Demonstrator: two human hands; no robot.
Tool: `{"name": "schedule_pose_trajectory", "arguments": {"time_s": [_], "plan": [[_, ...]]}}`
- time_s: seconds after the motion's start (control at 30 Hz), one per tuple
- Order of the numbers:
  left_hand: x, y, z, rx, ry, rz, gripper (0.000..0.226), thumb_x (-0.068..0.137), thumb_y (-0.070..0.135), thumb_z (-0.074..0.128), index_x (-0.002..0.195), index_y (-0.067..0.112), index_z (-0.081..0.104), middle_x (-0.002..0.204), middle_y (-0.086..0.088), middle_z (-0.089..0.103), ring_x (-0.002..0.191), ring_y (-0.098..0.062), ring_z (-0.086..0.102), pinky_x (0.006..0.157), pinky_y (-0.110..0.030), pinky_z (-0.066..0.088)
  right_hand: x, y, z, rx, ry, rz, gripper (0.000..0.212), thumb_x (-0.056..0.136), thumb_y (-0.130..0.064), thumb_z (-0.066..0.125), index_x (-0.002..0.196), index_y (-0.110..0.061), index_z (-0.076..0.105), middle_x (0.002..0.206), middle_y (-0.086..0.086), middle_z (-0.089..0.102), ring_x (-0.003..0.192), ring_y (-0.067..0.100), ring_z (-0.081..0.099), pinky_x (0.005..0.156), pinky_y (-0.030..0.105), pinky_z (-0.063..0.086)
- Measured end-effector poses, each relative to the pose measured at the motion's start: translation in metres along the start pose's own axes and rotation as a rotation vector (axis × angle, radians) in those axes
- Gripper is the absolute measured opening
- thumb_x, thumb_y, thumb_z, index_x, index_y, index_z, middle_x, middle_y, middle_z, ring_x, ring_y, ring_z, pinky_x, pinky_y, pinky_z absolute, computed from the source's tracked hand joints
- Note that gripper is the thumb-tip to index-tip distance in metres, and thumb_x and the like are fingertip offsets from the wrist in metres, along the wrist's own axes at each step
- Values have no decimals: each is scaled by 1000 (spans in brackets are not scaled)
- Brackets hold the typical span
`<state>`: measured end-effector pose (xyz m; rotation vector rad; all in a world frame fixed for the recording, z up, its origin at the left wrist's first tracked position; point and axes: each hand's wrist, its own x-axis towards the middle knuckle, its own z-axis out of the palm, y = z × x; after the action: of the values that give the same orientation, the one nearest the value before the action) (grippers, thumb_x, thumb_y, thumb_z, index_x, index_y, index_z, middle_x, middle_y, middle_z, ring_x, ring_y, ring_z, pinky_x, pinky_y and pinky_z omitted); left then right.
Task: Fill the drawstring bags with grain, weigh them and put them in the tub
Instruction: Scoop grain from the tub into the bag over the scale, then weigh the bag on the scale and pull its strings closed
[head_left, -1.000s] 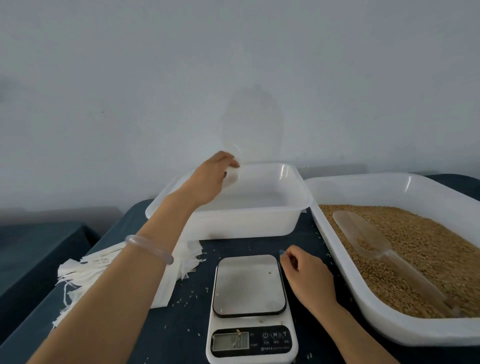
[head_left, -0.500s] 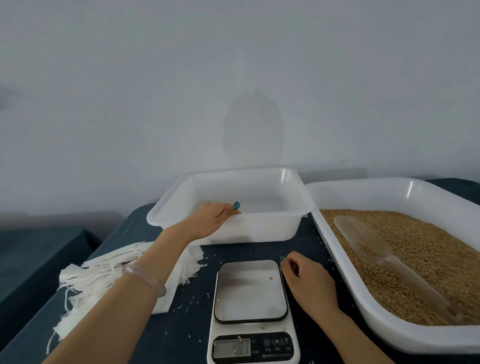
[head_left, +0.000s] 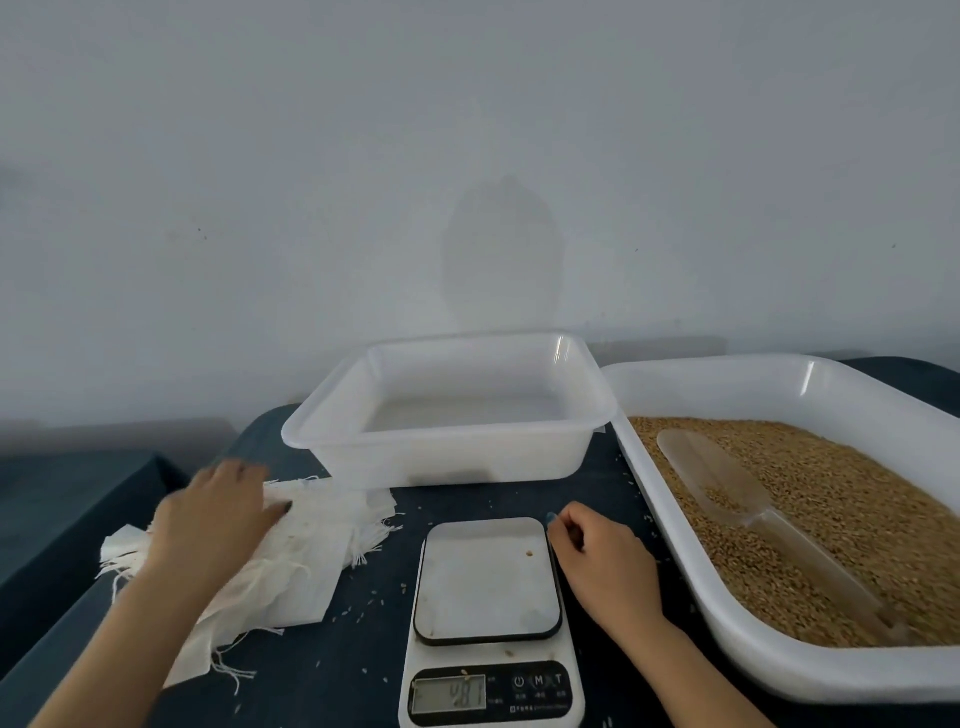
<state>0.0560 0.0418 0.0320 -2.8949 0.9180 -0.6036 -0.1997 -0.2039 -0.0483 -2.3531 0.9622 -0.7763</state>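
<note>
Two hands low over the dark tabletop (head_left: 332, 665), one on each side of the scale (head_left: 488, 582). Well left of the scale: a loose stack of flat white drawstring bags (head_left: 317, 551), frayed cords trailing off the edges. On top of that stack, the left hand (head_left: 213, 525), palm down, fingers spread and straight as far as the blur allows, gripping nothing. Behind the scale, slightly left: the translucent white tub (head_left: 447, 452). On the scale plate, one stray kernel; display digits too faint to read surely. Just right of the scale, the right hand (head_left: 605, 569), fingers curled in, nothing visible in them, one fingertip at the plate's far right corner. Farther right of the scale: a big white tray (head_left: 779, 670) of grain (head_left: 857, 519), a clear scoop (head_left: 727, 483) lying on it. Scattered kernels on the tabletop around the scale.
</note>
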Motion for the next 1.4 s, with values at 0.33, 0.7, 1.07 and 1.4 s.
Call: {"name": "schedule_pose_trajectory", "arguments": {"time_s": [0.33, 0.7, 1.07, 1.4], "plan": [[-20, 18, 16, -41, 18, -130, 30, 102, 29, 33, 110, 30, 62, 102, 12, 66, 89, -15, 62, 63, -27, 38, -1, -1, -1, -8, -4, 1, 28, 97, -47, 48, 74, -32, 50, 62, -10, 56, 56, 5, 55, 47, 18, 35], [-12, 18, 8, 74, -27, -153, 19, 96, 18, 50, 83, 25, 61, 75, 9, 56, 69, -11, 53, 61, -24, 44, -1, 2, 1, -3, 7, -6, 27, 97, -48, 48, 74, -32, 51, 62, -11, 56, 56, 5, 56, 48, 19, 39], [-15, 17, -5, -167, 170, -166, 9, 93, 27, 62, 89, 20, 63, 81, 0, 67, 61, -21, 50, 53, -29, 36, -3, -1, -1, -3, -1, -10, 28, 97, -48, 49, 72, -34, 49, 61, -10, 56, 55, 4, 55, 47, 16, 31], [-4, 39, -48, -1103, 696, -348, 26, 105, 34, 42, 93, 11, 42, 64, -17, 50, 53, -22, 41, 49, -28, 30, 1, 0, -3, 24, 20, 23, 33, 97, -48, 49, 68, -31, 47, 59, -5, 55, 51, 6, 51, 45, 19, 30]]}}
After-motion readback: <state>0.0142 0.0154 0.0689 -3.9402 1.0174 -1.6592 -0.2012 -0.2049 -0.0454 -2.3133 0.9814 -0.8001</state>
